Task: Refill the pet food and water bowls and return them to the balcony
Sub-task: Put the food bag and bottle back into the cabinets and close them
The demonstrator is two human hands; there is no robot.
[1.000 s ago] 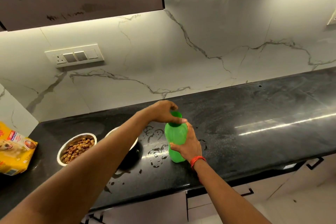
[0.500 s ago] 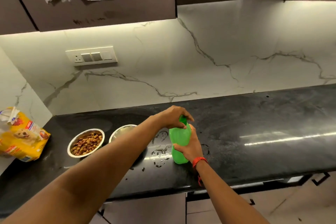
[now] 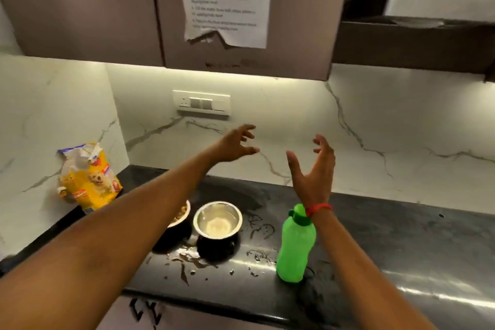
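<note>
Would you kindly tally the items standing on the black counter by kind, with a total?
Bowls: 2, the water bowl and the food bowl
Bottle: 1
Food bag: 1
Total: 4

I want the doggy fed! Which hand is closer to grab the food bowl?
Probably the left hand: the food bowl sits just under its forearm. The right hand is raised over by the green bottle, with the water bowl in between.
</note>
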